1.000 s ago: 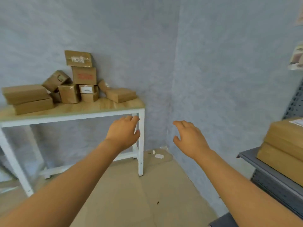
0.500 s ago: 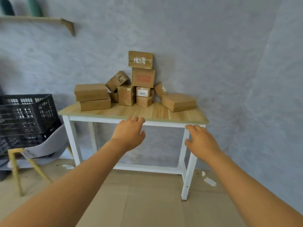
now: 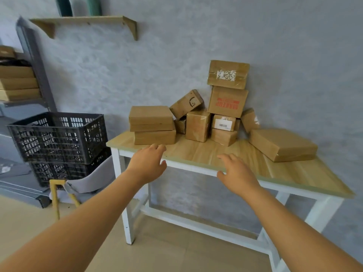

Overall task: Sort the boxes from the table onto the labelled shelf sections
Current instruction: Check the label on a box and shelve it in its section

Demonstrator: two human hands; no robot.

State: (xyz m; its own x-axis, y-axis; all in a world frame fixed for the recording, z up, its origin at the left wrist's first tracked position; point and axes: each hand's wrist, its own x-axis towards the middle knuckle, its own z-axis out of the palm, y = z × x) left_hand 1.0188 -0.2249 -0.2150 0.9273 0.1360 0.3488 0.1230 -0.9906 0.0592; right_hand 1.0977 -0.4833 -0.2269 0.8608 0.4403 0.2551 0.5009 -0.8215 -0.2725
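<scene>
Hands (image 3: pixel 147 165) nearer table (image 3: pixel 206 152), flat box (image 3: pixel 282 144) angled

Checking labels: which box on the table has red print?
The box with red lettering, second from top in the tall stack; the others show plain cardboard or white labels.

A storeroom: taped cardboard boxes (image 3: pixel 227 74), stacked crates (image 3: pixel 57 136), metal shelving (image 3: pixel 33 61).

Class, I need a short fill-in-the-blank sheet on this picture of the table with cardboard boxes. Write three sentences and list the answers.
1. The box with red print has ____ box resting on top of it.
2. Both the left hand and the right hand hold ____.
3. The black crates stand to the ____ of the table.

Answers: one; nothing; left
</scene>
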